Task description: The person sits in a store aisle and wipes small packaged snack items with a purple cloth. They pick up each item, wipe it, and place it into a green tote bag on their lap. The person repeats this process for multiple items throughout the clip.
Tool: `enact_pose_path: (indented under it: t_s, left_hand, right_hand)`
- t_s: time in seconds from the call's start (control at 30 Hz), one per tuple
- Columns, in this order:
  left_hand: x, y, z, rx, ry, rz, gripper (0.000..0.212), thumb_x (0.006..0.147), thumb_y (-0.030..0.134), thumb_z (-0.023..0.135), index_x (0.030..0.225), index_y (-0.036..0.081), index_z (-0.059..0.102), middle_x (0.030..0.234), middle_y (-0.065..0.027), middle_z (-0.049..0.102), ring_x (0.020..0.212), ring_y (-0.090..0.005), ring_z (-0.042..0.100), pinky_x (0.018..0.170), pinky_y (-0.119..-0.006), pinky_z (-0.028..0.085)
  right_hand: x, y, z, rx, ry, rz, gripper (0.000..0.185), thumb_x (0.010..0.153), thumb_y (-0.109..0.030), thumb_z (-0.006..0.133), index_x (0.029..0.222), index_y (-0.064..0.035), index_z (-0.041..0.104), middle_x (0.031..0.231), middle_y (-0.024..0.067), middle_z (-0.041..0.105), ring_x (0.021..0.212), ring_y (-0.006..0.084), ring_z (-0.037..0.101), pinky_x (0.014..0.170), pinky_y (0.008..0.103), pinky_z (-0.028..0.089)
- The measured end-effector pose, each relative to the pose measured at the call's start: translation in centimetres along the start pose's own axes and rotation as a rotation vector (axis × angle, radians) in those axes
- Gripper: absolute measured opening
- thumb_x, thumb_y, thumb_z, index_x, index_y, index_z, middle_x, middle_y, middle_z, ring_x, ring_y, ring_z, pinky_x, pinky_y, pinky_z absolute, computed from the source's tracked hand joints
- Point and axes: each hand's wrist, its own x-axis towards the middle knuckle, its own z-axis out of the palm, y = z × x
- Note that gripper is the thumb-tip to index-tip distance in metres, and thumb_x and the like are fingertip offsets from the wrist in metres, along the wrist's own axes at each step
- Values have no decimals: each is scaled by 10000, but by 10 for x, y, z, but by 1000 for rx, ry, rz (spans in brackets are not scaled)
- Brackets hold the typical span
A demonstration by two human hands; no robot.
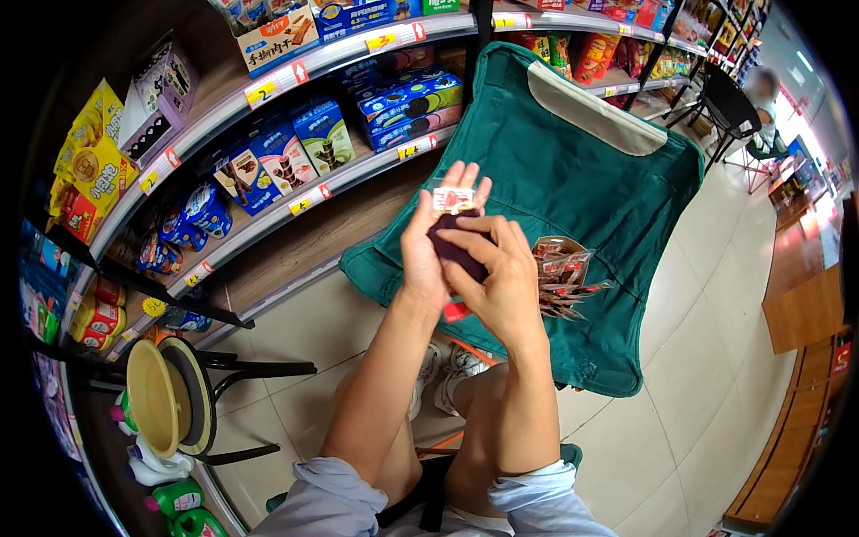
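My left hand [421,252] is turned palm up over a green fabric folding chair [584,154]. In its palm lies a dark purple piece, apparently cloth [456,248], with a small clear packet with a red and white label [453,200] at its upper end, near the fingers. My right hand [500,268] bends over the dark piece, its fingertips on it; part of the piece is hidden below them. A red tag [458,311] shows beneath the hands. Right of my right hand, a pile of small clear packets with red print [564,278] rests on the chair seat.
Shelves of boxed snacks [282,161] curve along the left. A stool [191,396] with a tan bowl [153,396] on it stands at lower left. Wooden cabinets [772,443] line the right, and a person [765,114] sits far back near a black chair [728,101].
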Motion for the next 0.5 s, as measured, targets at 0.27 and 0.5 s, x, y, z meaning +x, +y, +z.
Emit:
enact_pose_path:
  t_s: [0.27,0.5]
  left_hand:
    - [11,31,-24,-361,-168,98,545,1031,399,276,1474,82,278,1556,-43,258,1382,-247,334,893,-385,517]
    - [13,34,-17,-292,-152,89,550,1028,419,301,1474,98,289,1559,-29,260,1350,-218,373,748,-288,491]
  right_hand:
    - [-7,-5,-5,156,-255,7,299,644,-70,726,939,-109,747,1012,57,605,998,244,590,837,365,509]
    - [-9,-3,-14,108,-307,106,290,640,-71,721,916,-153,755,1040,19,579,995,231,592,826,371,511]
